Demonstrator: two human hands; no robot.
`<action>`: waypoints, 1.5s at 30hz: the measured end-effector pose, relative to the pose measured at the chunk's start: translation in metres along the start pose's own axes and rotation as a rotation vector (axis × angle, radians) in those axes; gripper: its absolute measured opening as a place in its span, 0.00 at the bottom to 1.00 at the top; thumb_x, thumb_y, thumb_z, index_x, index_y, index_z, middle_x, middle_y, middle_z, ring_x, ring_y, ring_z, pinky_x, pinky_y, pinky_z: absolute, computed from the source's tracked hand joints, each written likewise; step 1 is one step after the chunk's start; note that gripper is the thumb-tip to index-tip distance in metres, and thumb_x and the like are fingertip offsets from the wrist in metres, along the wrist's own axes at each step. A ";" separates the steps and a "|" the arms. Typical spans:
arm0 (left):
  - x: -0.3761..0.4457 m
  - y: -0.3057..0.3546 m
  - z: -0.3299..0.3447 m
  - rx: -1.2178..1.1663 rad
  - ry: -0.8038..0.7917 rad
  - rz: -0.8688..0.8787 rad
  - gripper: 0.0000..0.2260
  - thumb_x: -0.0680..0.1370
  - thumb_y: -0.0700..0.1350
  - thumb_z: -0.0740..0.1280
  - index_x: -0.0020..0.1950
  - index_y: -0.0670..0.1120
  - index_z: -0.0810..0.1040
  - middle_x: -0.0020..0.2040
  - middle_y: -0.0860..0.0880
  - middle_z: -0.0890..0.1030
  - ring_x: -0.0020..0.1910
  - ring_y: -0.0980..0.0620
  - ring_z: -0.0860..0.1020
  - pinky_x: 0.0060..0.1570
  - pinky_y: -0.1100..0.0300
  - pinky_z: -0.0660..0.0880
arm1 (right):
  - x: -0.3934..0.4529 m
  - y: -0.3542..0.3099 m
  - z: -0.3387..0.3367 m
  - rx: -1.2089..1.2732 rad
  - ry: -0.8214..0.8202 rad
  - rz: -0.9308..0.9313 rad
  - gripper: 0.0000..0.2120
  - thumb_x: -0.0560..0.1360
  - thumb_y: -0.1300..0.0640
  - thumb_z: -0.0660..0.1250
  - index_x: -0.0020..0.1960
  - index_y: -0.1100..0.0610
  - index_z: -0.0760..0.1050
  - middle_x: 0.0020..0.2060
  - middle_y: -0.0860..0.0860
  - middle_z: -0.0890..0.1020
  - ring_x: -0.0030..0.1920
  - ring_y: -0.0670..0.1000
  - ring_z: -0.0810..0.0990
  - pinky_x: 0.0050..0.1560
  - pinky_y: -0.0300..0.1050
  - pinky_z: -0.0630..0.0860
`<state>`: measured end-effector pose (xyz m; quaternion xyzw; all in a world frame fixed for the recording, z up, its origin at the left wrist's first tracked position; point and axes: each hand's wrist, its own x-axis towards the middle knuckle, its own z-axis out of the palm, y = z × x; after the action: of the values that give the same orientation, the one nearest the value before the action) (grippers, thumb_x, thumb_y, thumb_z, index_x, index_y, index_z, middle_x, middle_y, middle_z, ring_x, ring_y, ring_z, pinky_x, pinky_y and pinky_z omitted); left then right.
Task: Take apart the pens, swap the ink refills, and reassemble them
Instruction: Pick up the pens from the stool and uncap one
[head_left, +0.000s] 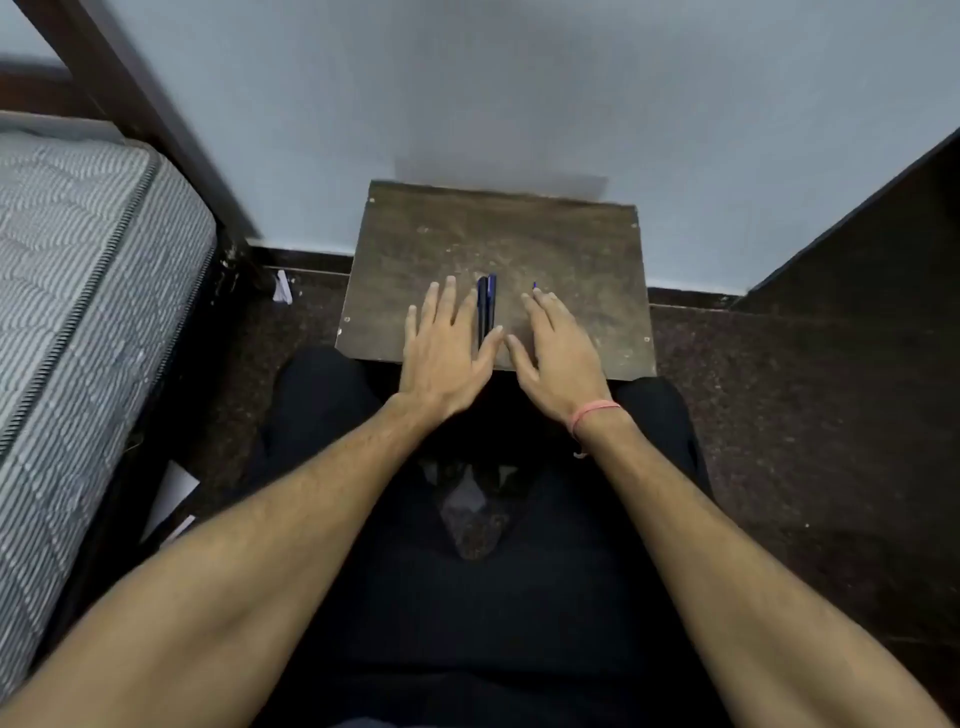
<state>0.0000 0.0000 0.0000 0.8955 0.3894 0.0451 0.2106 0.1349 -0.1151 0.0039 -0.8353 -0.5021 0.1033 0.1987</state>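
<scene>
Two dark blue pens (487, 306) lie side by side on the brown worktop (519, 244) — between both hands. The left hand (447, 353) rests flat, fingers spread, gripping nothing; the right hand (558, 351) likewise lies open — a small blue tip (534, 286) shows beyond it.

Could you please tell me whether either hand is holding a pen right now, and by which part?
Nothing is held: the left hand and right hand lie open, flat on the table, flanking the pens.
</scene>
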 end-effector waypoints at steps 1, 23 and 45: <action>0.003 -0.002 0.004 -0.018 0.031 -0.009 0.31 0.89 0.60 0.61 0.90 0.47 0.65 0.92 0.42 0.59 0.93 0.41 0.52 0.90 0.38 0.51 | 0.001 0.005 0.005 -0.007 0.040 -0.017 0.27 0.87 0.50 0.64 0.82 0.61 0.69 0.81 0.58 0.71 0.84 0.60 0.66 0.82 0.59 0.66; 0.010 -0.027 0.009 -0.060 0.283 -0.276 0.09 0.79 0.56 0.75 0.50 0.51 0.88 0.56 0.53 0.85 0.58 0.48 0.82 0.66 0.46 0.73 | 0.006 -0.007 0.035 0.089 0.210 -0.079 0.14 0.84 0.53 0.70 0.68 0.55 0.82 0.69 0.52 0.80 0.77 0.55 0.72 0.78 0.57 0.68; -0.024 -0.005 0.024 -0.424 0.045 -0.009 0.07 0.88 0.54 0.70 0.63 0.54 0.82 0.59 0.59 0.84 0.62 0.54 0.82 0.71 0.41 0.75 | 0.010 0.022 0.009 1.283 0.105 0.444 0.08 0.84 0.54 0.74 0.55 0.59 0.85 0.46 0.52 0.90 0.37 0.46 0.86 0.36 0.36 0.80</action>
<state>-0.0137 -0.0225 -0.0218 0.8282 0.3797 0.1453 0.3857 0.1536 -0.1133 -0.0135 -0.6391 -0.1479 0.3784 0.6531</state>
